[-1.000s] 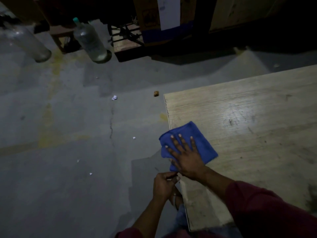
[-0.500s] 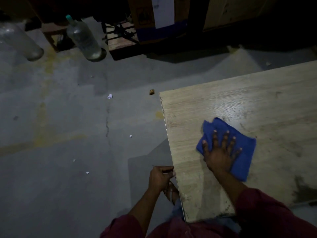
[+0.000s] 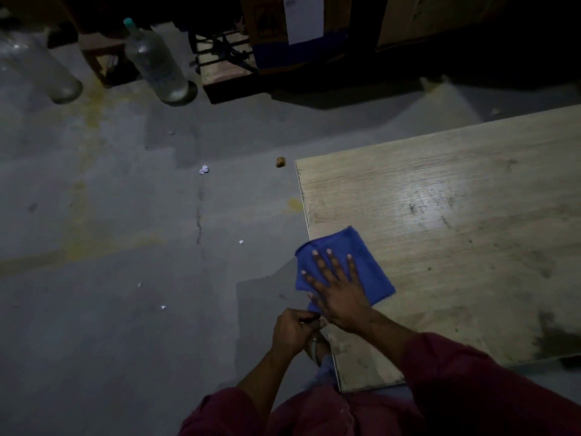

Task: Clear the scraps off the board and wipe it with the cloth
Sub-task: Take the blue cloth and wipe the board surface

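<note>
The right hand (image 3: 338, 291) presses flat, fingers spread, on the cloth (image 3: 344, 267) at the board's (image 3: 456, 240) near left edge; the left hand (image 3: 290, 332) grips that edge, probably steadying it.

Head-worn view, looking steeply down, close over board (image 3: 440, 247) edge and floor (image 3: 110, 247)

The right hand (image 3: 338, 289) lies flat, fingers spread and straight, palm down at the board's left edge — its forearm in a dark red sleeve; the left hand (image 3: 290, 332) curls its fingers at that same edge
</note>
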The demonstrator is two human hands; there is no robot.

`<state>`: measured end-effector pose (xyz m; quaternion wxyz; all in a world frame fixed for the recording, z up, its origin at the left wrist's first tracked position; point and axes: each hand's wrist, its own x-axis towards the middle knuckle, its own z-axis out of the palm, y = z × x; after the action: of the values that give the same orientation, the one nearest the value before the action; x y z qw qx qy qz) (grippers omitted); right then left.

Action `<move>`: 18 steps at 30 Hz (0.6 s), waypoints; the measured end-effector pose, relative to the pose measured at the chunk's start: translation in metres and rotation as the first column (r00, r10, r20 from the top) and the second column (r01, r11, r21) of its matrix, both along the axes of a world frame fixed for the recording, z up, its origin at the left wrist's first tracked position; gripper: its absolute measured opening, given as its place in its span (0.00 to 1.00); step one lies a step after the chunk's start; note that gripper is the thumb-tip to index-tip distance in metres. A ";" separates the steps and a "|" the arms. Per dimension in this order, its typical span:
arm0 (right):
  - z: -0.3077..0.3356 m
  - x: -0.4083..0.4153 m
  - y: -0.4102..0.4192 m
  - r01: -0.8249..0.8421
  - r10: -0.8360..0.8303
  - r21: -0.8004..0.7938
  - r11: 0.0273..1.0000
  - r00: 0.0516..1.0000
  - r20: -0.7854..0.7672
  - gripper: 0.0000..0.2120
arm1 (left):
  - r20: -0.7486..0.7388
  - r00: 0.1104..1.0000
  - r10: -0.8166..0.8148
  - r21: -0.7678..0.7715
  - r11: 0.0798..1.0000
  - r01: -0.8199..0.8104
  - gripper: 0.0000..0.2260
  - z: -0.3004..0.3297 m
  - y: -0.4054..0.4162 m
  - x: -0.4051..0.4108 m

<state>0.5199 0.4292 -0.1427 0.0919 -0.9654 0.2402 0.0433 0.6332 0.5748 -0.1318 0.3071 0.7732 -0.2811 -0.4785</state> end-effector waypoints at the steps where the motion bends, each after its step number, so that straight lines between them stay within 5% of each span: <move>1: 0.003 -0.011 -0.007 -0.070 0.070 -0.009 0.998 0.998 0.003 0.31 | 0.001 1.000 -0.017 0.004 1.000 0.017 0.07 0.000 0.002 -0.001; 4: 0.011 -0.048 -0.031 -0.121 0.121 -0.052 0.991 0.993 0.002 0.30 | 0.010 1.000 -0.018 0.014 1.000 0.018 0.07 -0.005 0.007 -0.003; 8: 0.012 -0.100 -0.054 0.239 -0.243 -0.052 0.970 0.968 -0.070 0.32 | 0.025 0.999 -0.020 0.030 0.999 0.019 0.07 -0.004 0.008 -0.005; 14: 0.014 -0.060 -0.018 0.763 -0.762 0.023 0.646 0.647 -0.037 0.34 | 0.002 0.999 -0.048 0.069 0.997 0.047 0.07 -0.001 0.005 -0.007; 18: 0.010 -0.009 0.008 0.622 -0.621 0.059 0.781 0.783 -0.034 0.34 | 0.046 0.996 -0.072 0.093 0.993 0.067 0.07 0.003 0.000 -0.005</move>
<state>0.5108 0.4373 -0.1326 0.1317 -0.8286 0.5436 0.0247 0.6282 0.5745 -0.1290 0.2475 0.7878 -0.2930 -0.4820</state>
